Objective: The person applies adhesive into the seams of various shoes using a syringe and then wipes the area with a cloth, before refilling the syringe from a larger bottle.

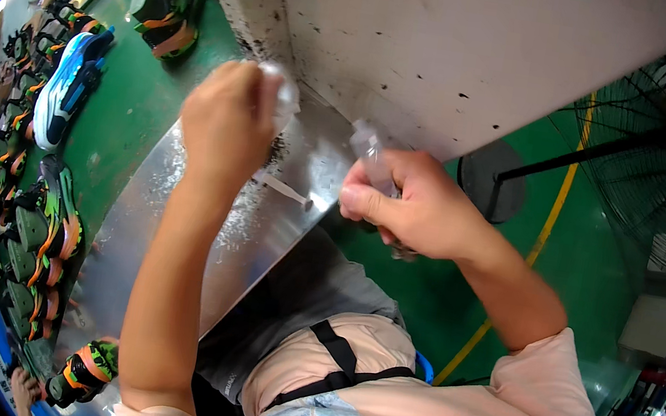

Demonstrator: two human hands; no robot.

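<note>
My left hand [226,121] is closed in a fist over the metal work surface. Beside its fingers shows a clear, whitish object [282,97], smeared by motion. My right hand [423,204] is closed around a clear plastic tube [373,156] with a narrow stepped end, much like a syringe barrel. The tube points up and to the left, apart from the left hand. A small greyish thing [403,254] shows under the right hand, too unclear to name. Between the hands, a thin white rod with a flat end, like a syringe plunger [286,189], lies on the metal.
The metal surface [130,226] carries white smears. A stained pale panel [458,47] rises ahead. At left stand rows of dark green-and-orange shoes [51,211], a blue-and-white shoe [64,89] and another shoe [168,19]. A fan [657,143] stands right. Another person's hand [25,390] shows lower left.
</note>
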